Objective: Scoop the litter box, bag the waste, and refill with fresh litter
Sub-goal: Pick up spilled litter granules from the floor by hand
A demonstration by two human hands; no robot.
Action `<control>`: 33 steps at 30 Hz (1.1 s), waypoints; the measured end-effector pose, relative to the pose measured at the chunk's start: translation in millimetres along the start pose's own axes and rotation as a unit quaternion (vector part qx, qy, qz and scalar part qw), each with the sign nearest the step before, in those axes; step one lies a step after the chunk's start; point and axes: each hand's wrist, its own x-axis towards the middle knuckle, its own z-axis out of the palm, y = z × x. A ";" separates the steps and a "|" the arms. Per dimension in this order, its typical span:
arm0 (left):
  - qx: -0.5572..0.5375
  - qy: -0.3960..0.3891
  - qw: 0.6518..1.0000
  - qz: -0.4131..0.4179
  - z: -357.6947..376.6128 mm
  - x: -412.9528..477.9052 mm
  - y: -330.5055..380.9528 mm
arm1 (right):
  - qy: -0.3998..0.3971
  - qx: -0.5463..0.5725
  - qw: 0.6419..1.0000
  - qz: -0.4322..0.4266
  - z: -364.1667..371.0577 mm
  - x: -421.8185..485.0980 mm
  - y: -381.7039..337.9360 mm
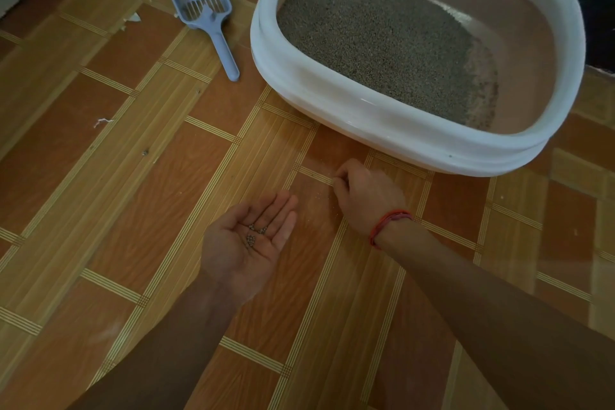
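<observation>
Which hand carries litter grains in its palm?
The left hand, palm up and open; the right hand, with the red wrist thread, is knuckles-up.

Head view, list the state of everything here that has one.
Litter box: upright, uncovered.
Litter: fills box, thin at one end.
Scoop: empty, lying on floor, untouched.
Left hand: open, palm up, carrying pellets.
Right hand: fingers curled at floor, pinch unclear.

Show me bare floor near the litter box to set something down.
Free: wide floor below the scoop, left of the left hand; floor right of the right forearm. Crowded: the strip between right hand and litter box.
</observation>
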 end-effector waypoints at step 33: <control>0.001 -0.008 1.000 -0.002 2.6 -7.3 2.9 | 0.025 0.073 0.997 -0.009 -1.8 -8.1 -2.4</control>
